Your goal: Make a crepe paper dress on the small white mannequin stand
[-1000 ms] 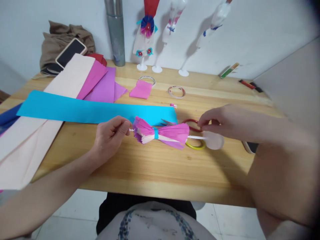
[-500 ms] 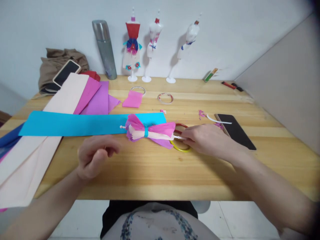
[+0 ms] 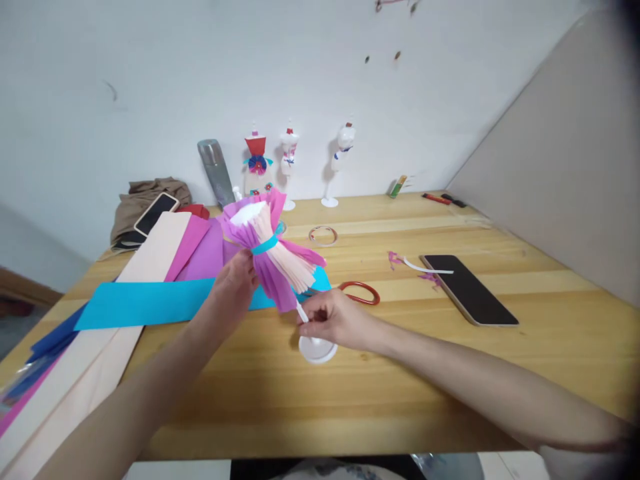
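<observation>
Wooden tabletop (image 3: pixel 400 400) spreading pale and broad under both hands. Long strips of crepe paper, cream (image 3: pixel 100 347), magenta and a turquoise band (image 3: pixel 150 303), fanned out beyond and to the left of the left hand (image 3: pixel 233 287). Black flat phone (image 3: pixel 467 290) well to the right of the right hand (image 3: pixel 333 320), with a white sliver and pink scraps beside it. Red loop handle (image 3: pixel 361 292) just behind the right hand. Three small dressed mannequin figures (image 3: pixel 290 167) and a grey metal flask (image 3: pixel 216 173) far back at the wall.

Pink-and-purple pleated paper dress on a white stand (image 3: pixel 270 253), lying flat half a second ago, now lifted and tilted upright between the hands. Left hand closed on its pleated side near the turquoise waistband; right hand pinching the white stem just above the round white base (image 3: pixel 317 350), which touches the wood. Seemingly raised for standing or checking, no longer laid out.
</observation>
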The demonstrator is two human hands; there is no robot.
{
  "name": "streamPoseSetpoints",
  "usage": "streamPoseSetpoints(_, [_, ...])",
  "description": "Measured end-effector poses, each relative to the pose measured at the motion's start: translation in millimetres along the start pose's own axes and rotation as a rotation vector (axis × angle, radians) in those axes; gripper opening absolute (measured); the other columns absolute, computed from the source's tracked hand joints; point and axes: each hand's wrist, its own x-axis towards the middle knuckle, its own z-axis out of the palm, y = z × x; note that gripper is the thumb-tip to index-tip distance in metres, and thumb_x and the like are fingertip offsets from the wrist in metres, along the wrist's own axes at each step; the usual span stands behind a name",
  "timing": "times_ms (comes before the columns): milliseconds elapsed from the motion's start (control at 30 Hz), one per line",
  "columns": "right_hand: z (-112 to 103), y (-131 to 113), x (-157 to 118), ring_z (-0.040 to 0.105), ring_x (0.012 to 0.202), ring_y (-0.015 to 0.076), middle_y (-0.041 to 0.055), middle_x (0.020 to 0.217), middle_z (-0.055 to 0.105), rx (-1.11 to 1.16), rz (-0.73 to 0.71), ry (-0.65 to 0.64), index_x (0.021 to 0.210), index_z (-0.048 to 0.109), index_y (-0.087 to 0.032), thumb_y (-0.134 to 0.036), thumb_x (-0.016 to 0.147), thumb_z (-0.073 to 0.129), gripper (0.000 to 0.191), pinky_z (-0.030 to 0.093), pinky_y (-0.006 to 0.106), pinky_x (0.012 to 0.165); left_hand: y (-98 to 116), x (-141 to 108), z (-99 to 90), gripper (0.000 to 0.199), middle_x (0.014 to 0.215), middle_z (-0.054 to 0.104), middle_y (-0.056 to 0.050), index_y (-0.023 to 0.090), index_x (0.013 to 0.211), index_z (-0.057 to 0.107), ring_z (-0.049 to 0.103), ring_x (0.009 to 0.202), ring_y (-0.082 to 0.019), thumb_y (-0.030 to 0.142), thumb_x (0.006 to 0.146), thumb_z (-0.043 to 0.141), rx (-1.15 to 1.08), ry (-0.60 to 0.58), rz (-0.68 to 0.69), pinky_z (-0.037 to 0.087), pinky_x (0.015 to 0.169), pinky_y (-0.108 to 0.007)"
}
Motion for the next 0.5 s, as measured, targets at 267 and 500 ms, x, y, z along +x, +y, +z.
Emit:
streamPoseSetpoints(267, [-5, 2, 8, 0.039, 0.052, 0.0107, -0.0039, 0.054, 0.044, -0.195, -0.111, 0.046, 0.059, 0.05, -0.022, -0.024, 0.078, 0.064, 0.024, 0.029, 0.027, 0.049, 6, 24, 28.0, 0.048, 0.092, 0.078, -0.009, 0.018, 0.099, 0.073, 0.074, 0.094, -0.031, 0.057, 0.072, 0.081, -0.103, -0.037, -0.043, 0.058, 0.074, -0.039])
streamPoseSetpoints(500, [-37, 3, -6, 0.041, 0.057, 0.0117, -0.0046, 0.065, 0.044, -0.364, -0.513, 0.676, 0.073, 0.046, -0.022, -0.041, 0.081, 0.068, 0.03, 0.034, 0.028, 0.055, 6, 36, 31.1, 0.049, 0.09, 0.077, -0.009, 0.016, 0.099, 0.073, 0.074, 0.081, -0.025, 0.054, 0.07, 0.083, -0.127, -0.012, -0.049, 0.056, 0.066, -0.033])
